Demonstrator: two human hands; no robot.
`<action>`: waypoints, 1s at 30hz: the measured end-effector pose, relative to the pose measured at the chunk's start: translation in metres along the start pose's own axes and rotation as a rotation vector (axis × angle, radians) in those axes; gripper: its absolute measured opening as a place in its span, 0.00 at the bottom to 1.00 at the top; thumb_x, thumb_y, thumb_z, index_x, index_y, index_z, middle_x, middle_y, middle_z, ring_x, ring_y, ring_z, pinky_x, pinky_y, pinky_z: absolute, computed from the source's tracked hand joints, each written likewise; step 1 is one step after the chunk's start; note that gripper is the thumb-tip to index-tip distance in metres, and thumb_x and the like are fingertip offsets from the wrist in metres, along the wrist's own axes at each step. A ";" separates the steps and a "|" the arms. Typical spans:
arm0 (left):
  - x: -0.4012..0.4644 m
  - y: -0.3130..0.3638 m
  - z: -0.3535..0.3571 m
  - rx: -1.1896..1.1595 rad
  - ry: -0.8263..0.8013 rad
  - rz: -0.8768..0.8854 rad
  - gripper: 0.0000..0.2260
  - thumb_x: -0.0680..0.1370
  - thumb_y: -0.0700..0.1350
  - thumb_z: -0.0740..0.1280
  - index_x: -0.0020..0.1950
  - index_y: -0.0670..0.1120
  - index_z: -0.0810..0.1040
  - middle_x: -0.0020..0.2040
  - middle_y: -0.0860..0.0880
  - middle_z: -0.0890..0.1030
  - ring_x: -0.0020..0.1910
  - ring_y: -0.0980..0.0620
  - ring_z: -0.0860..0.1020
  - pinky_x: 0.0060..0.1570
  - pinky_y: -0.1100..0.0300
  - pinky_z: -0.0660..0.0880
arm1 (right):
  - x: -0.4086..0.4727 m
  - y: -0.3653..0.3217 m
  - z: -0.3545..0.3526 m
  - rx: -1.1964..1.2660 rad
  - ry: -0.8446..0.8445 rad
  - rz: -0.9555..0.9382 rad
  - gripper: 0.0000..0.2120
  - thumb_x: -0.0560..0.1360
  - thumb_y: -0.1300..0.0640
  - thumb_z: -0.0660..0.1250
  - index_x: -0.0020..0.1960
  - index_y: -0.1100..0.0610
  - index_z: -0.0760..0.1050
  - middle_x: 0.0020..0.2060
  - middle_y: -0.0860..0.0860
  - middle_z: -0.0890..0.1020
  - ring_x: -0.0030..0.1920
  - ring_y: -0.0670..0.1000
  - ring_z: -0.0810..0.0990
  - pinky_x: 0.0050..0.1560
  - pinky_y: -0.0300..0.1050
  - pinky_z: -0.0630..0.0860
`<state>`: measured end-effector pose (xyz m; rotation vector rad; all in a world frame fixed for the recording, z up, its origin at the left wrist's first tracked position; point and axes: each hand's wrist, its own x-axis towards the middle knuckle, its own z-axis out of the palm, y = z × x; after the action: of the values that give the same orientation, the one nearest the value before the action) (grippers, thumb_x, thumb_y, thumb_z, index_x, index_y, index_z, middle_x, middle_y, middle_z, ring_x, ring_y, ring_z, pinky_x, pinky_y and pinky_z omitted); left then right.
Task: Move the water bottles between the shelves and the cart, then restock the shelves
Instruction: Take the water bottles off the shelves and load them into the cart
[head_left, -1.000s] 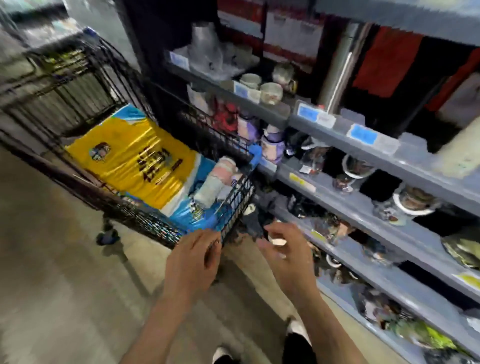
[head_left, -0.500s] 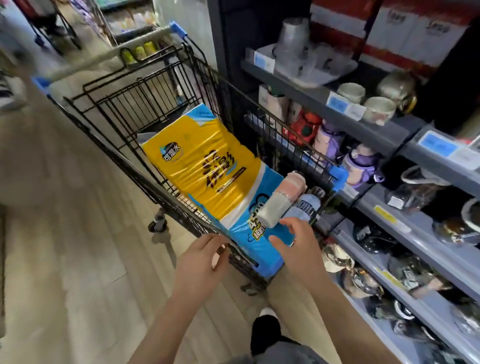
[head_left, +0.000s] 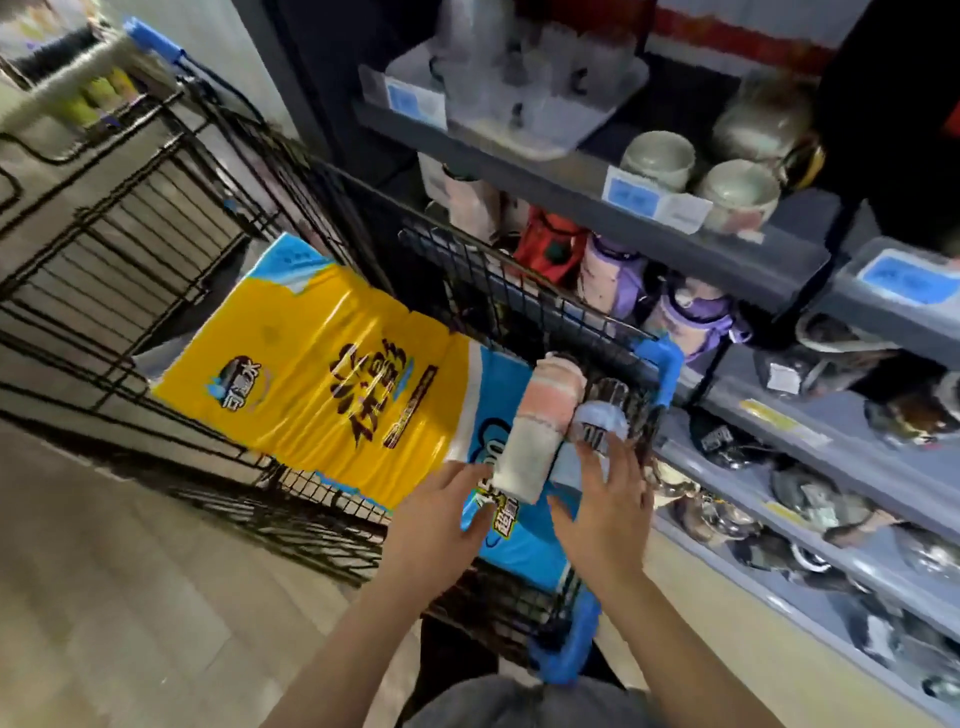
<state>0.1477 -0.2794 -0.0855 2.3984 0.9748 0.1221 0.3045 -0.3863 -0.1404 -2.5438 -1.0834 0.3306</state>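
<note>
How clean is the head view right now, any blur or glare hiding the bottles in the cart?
Head view: the pink-and-white bottle and the pale blue bottle are soft but readable; glare streaks the yellow package; the cart's far end and the lower shelf goods are smeared; wide-angle bend curves the shelves.

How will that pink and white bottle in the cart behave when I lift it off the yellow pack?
The pink and white bottle lies on its side on the soft yellow and blue pack, so it may roll if nudged. It looks rigid, probably fine to grip around the middle.
</note>
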 end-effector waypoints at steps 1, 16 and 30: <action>0.017 -0.007 0.004 -0.002 -0.071 -0.005 0.18 0.80 0.51 0.64 0.69 0.51 0.73 0.64 0.52 0.75 0.59 0.49 0.76 0.50 0.56 0.75 | 0.000 -0.002 0.005 -0.042 -0.001 0.030 0.38 0.60 0.51 0.81 0.67 0.56 0.73 0.66 0.63 0.72 0.67 0.64 0.70 0.60 0.69 0.70; 0.162 -0.048 0.122 -0.021 -0.413 -0.165 0.44 0.75 0.63 0.66 0.80 0.54 0.42 0.79 0.46 0.47 0.72 0.40 0.65 0.65 0.49 0.69 | 0.000 -0.011 0.012 -0.092 0.141 0.234 0.43 0.64 0.65 0.74 0.75 0.54 0.61 0.76 0.57 0.58 0.76 0.57 0.54 0.68 0.67 0.62; 0.160 -0.056 0.102 -0.350 -0.318 -0.250 0.47 0.64 0.63 0.69 0.78 0.47 0.56 0.72 0.44 0.69 0.61 0.40 0.75 0.51 0.58 0.67 | 0.002 -0.009 0.014 -0.054 0.158 0.219 0.38 0.64 0.67 0.73 0.71 0.58 0.65 0.72 0.60 0.67 0.75 0.58 0.58 0.69 0.56 0.64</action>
<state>0.2586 -0.1855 -0.2195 1.8908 0.9979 -0.1638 0.2950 -0.3758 -0.1499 -2.6902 -0.7688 0.1539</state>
